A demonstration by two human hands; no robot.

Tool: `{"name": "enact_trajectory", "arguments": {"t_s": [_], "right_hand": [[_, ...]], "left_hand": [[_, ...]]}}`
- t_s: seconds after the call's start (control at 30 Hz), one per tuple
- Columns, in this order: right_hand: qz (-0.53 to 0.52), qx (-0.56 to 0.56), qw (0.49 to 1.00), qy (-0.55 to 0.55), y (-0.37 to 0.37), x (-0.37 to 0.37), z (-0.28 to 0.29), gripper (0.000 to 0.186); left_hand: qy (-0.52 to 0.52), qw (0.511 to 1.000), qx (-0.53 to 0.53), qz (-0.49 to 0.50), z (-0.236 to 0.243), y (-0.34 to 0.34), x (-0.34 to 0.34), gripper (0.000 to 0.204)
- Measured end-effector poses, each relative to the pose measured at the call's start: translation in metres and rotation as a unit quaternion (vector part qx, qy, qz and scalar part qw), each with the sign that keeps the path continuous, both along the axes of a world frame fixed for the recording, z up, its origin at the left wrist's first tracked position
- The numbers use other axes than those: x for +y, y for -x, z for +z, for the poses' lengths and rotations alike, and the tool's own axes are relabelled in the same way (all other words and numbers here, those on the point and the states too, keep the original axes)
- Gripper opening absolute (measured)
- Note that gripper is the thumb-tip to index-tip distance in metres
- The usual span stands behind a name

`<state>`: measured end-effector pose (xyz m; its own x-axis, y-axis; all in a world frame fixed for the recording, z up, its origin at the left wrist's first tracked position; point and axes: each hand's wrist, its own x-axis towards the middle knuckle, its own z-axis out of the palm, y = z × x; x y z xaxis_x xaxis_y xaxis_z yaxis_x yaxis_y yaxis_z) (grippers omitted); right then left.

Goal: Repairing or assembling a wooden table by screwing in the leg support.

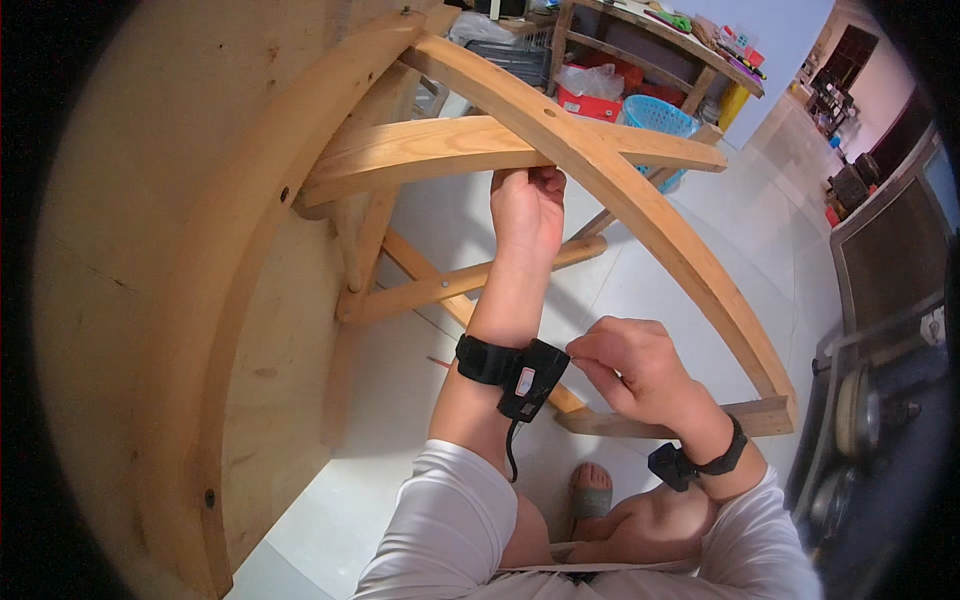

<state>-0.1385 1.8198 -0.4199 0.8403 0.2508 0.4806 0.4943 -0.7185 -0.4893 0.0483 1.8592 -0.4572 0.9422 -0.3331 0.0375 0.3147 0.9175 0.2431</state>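
A wooden folding frame of curved, light-brown bars fills the middle. My left hand (528, 212) reaches up to the underside of a crossbar (420, 150), close to where a long curved leg (640, 190) passes over it. Its fingers are curled, and their tips are partly hidden, so whatever they hold does not show. Lower and to the right, my right hand (640, 365) is closed in a pinch, thumb against forefinger, beside my left forearm. Anything between those fingertips is too small to make out. Black straps with small boxes sit on both wrists.
A large wooden panel with a curved rim (190, 300) stands upright at left. Lower bars (450, 285) cross behind my left arm. A thin red object (438, 361) lies on the tiled floor. Farther off are a cluttered workbench (680, 35), blue basket (655, 115) and red box (588, 103).
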Motion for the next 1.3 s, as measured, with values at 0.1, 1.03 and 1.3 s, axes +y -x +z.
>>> {"name": "enact_trajectory", "arguments": {"t_s": [0.1,1.03,1.3], "right_hand": [[0.007,-0.003,1.000,0.008,0.001,0.001,0.003,0.011],[0.035,-0.001,0.999,0.005,0.003,0.003,0.003,0.011],[0.034,0.014,0.999,0.017,0.004,0.002,-0.001,0.010]], "left_hand": [[0.037,0.999,0.009,0.011,-0.003,0.000,-0.001,0.015],[-0.080,0.989,-0.078,0.095,0.006,0.007,-0.001,0.010],[-0.094,0.992,-0.057,0.069,0.006,0.004,0.001,0.009]]}}
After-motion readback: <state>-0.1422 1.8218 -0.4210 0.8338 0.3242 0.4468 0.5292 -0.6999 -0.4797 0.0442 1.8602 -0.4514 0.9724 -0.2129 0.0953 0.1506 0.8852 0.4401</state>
